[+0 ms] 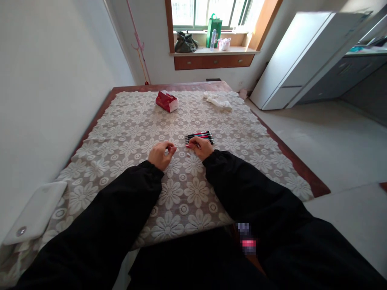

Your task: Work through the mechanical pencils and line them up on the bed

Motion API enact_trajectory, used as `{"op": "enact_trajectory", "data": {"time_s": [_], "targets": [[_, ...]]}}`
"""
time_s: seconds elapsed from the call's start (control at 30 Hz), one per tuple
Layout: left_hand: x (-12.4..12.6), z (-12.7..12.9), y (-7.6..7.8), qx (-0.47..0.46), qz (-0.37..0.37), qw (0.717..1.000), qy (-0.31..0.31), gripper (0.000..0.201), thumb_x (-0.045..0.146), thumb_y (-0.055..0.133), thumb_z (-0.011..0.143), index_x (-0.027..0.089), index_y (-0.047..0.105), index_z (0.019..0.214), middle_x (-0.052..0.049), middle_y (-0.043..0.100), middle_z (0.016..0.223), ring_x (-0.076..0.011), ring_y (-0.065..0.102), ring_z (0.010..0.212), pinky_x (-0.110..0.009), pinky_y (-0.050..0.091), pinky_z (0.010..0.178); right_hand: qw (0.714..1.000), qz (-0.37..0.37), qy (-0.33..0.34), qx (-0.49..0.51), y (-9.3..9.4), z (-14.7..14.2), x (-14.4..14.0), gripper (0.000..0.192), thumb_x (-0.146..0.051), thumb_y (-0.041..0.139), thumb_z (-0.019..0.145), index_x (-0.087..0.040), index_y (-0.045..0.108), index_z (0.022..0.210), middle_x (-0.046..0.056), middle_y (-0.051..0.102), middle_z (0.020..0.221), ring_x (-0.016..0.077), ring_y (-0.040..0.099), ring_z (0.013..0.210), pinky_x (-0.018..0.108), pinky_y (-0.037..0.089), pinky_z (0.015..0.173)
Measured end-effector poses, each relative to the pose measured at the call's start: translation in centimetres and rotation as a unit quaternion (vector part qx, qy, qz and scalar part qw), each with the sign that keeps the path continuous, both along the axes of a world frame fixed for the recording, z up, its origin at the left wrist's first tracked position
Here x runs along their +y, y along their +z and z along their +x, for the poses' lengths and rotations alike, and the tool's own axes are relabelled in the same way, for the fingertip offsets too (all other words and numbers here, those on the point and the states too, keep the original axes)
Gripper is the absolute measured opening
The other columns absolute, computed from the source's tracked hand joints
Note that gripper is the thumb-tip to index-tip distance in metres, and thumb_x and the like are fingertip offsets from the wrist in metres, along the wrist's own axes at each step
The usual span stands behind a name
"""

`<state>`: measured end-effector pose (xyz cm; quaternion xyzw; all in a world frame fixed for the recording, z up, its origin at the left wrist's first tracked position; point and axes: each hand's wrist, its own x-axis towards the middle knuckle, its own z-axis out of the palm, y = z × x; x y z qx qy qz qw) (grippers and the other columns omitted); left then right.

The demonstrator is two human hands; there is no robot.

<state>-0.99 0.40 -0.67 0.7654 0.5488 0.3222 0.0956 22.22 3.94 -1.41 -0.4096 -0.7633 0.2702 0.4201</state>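
A: Lace-patterned tablecloth (127,133) with white flowers covers the table. Both hands rest on it, near its middle. Left hand (161,155) is curled closed, its fingertips pinched on one end of a thin pen refill (181,146).

B: And the other end?

A: Right hand (201,147) is closed on it as well, with something small and red at the fingers; too small to identify. Refill lies level between the two hands, just above the cloth.

B: Nearby items?

A: Bundle of pens (199,137), red and black, lying on the cloth just beyond the right hand, touching or nearly so. Red tissue pack (166,100) well apart at the far side; crumpled white cloth (218,100) to its right. White tray (34,211) at the near left edge.
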Motion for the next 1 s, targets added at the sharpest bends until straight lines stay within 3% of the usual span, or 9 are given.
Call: {"op": "enact_trajectory", "data": {"time_s": [0.1, 0.27, 0.57, 0.8, 1.0], "targets": [[0.02, 0.09, -0.09, 0.047, -0.003, 0.999, -0.022, 0.025, 0.037, 0.048, 0.099, 0.022, 0.067, 0.092, -0.006, 0.070, 0.086, -0.0249, 0.063, 0.089, -0.037, 0.048, 0.085, 1.000, 0.002, -0.001, -0.006, -0.18, -0.06, 0.03, 0.011, -0.029, 0.059, 0.087, -0.022, 0.067, 0.085, 0.000, 0.070, 0.080, 0.0153, 0.061, 0.073, 0.028, 0.049, 0.074], [-0.22, 0.37, 0.02, 0.082, -0.016, 0.996, -0.036, 0.026, 0.034, 0.045, 0.100, 0.022, 0.068, 0.100, -0.008, 0.071, 0.091, -0.0262, 0.065, 0.093, -0.038, 0.049, 0.087, 1.000, 0.012, 0.005, -0.020, -0.45, 0.00, 0.13, 0.012, -0.029, 0.059, 0.088, -0.021, 0.067, 0.086, 0.002, 0.070, 0.082, 0.0158, 0.061, 0.076, 0.028, 0.048, 0.075], [-0.37, 0.37, 0.08, 0.065, -0.020, 0.994, -0.086, 0.025, 0.032, 0.042, 0.100, 0.020, 0.065, 0.103, -0.009, 0.073, 0.101, -0.0251, 0.065, 0.099, -0.039, 0.050, 0.092, 1.000, 0.022, 0.007, -0.020, -0.38, -0.06, 0.09, 0.012, -0.028, 0.059, 0.087, -0.020, 0.068, 0.085, 0.002, 0.069, 0.079, 0.0152, 0.059, 0.072, 0.027, 0.045, 0.071], [-0.51, 0.44, -0.03, 0.011, -0.028, 0.995, -0.092, 0.020, 0.025, 0.044, 0.098, 0.020, 0.055, 0.114, -0.006, 0.067, 0.093, -0.0231, 0.064, 0.094, -0.038, 0.052, 0.088, 0.999, 0.047, 0.019, -0.012, -0.17, 0.07, -0.10, 0.010, -0.025, 0.060, 0.088, -0.020, 0.068, 0.085, 0.001, 0.069, 0.077, 0.0129, 0.056, 0.066, 0.025, 0.044, 0.067], [-0.47, 0.37, -0.70, -0.004, -0.023, 0.994, -0.103, 0.023, 0.022, 0.045, 0.096, 0.020, 0.048, 0.118, -0.007, 0.066, 0.099, -0.0228, 0.065, 0.094, -0.038, 0.052, 0.087, 0.997, 0.073, 0.026, -0.013, -0.59, 0.00, -0.12, 0.011, -0.026, 0.062, 0.091, -0.020, 0.069, 0.086, 0.002, 0.071, 0.077, 0.0142, 0.061, 0.069, 0.026, 0.047, 0.070]]}}
